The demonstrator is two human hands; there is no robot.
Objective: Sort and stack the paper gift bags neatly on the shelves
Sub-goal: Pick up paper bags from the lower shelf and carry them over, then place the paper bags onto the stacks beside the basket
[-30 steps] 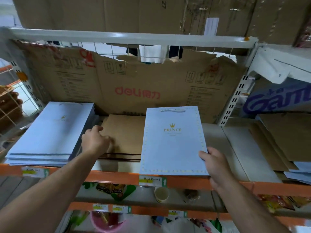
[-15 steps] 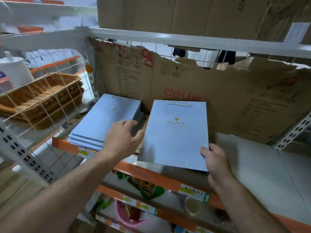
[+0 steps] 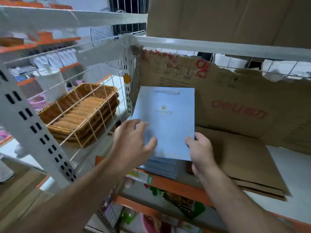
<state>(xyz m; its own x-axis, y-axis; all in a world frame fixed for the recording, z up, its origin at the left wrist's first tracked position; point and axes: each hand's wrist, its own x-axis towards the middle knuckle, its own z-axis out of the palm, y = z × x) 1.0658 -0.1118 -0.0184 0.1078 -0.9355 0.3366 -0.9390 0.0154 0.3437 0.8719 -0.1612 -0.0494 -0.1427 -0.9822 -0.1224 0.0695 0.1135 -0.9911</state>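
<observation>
A flat light-blue gift bag [image 3: 170,118] with a gold crown and PRINCE print lies on top of the blue bag stack [image 3: 161,167] at the left end of the shelf [image 3: 289,167]. My right hand [image 3: 200,148] pinches its lower right corner. My left hand [image 3: 133,142] lies on its lower left part, fingers spread and nearly straight. To the right, a pile of flat brown paper bags [image 3: 244,163] rests on the same shelf.
A torn brown deli cardboard sheet [image 3: 235,98] lines the shelf's back. Left of the white upright [image 3: 127,84] and wire grid, stacked wicker baskets [image 3: 80,113] sit on a neighbouring shelf. An orange rail [image 3: 178,185] edges the shelf; packaged goods lie on lower shelves.
My right hand carried the blue PRINCE bag leftward from above the brown pile onto the blue stack. My left hand moved onto it. The view swung left.
</observation>
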